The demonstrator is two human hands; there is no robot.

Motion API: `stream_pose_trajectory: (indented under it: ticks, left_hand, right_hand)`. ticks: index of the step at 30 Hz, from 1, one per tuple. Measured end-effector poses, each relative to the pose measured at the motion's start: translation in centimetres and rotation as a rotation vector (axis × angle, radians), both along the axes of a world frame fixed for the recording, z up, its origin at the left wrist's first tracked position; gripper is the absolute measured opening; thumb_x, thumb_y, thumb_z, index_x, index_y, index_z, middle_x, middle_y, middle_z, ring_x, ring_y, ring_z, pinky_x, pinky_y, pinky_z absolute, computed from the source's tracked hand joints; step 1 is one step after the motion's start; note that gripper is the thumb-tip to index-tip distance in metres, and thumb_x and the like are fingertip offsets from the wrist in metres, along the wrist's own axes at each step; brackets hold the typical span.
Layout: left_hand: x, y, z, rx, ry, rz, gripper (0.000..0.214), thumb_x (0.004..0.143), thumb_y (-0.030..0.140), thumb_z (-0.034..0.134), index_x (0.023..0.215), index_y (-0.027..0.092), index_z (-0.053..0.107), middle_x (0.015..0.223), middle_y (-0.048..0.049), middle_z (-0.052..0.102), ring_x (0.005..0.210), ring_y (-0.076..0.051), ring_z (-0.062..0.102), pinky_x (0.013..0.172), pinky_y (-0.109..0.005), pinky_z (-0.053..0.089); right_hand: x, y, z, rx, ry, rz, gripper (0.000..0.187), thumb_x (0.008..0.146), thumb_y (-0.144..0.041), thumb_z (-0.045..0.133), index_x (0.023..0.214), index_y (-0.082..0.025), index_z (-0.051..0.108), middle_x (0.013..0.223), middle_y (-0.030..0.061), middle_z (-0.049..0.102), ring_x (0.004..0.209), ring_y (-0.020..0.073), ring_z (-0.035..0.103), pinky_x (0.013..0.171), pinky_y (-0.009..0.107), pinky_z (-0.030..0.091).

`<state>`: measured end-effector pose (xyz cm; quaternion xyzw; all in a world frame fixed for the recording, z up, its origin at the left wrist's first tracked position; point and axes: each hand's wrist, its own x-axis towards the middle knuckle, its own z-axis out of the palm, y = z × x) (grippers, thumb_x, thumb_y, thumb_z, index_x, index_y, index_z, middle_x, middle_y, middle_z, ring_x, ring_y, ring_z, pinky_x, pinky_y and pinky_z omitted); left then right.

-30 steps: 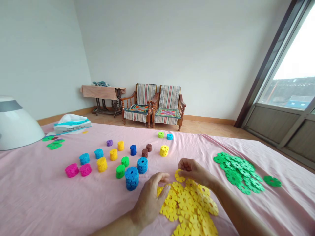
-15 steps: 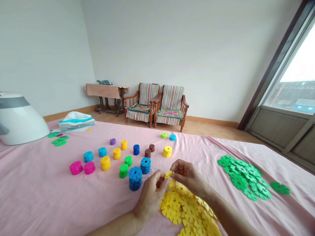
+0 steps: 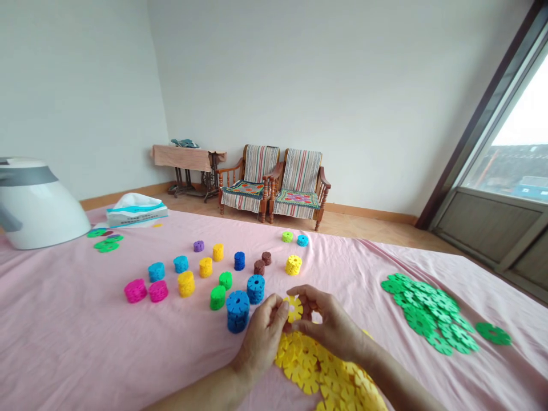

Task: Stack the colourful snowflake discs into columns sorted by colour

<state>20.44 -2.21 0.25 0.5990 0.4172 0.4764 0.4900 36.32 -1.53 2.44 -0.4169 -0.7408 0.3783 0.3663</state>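
Observation:
My hands hold a yellow snowflake-shaped plastic disc [image 3: 293, 309] upright between them, just above the table. My left hand [image 3: 263, 337] pinches its left edge, and my right hand [image 3: 326, 317] grips its right side. Below them lies a loose pile of yellow discs [image 3: 319, 365], partly hidden by my right hand. A stack of blue discs [image 3: 237, 311] stands close to my left hand, with a shorter blue stack [image 3: 256, 289] behind it. Several small stacks in other colours stand farther back. A flat pile of green discs [image 3: 428, 314] lies to the right.
All of this rests on a wrinkled pink sheet [image 3: 85, 319]. A white domed appliance [image 3: 38, 205] and a tissue pack [image 3: 137, 211] stand at the far left, beside a few green discs [image 3: 105, 242]. Beyond the sheet are a tiled floor, two wooden armchairs [image 3: 274, 184] and a window.
The yellow disc has turned from edge-on to face-on between my hands and sits slightly higher. The whole view has shifted a little as my head moved.

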Motion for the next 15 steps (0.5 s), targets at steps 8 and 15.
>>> stream_pose_trajectory:
  ticks: [8,15]
  left_hand:
    - [0.1,-0.3,0.4,-0.001,-0.035,0.020,0.032,0.088,0.047,0.041,0.074,0.019,0.045,0.061,0.0044,0.047,0.061,-0.013,0.048,0.061,-0.024,0.040]
    - [0.1,-0.5,0.7,-0.032,-0.001,-0.013,0.030,0.086,0.048,0.044,0.077,0.019,0.045,0.055,0.0049,0.048,0.057,-0.013,0.051,0.061,-0.023,0.040]
  right_hand:
    - [0.4,1.2,0.0,0.065,-0.079,-0.087,0.037,0.071,-0.026,0.066,0.107,-0.020,0.057,0.069,-0.0031,0.052,0.064,0.0116,0.051,0.062,0.026,0.044]
    - [1.8,8.5,-1.8,0.069,0.042,-0.430,0.039,0.067,-0.039,0.066,0.098,-0.016,0.060,0.097,0.0073,0.060,0.072,0.0152,0.056,0.064,0.030,0.049]
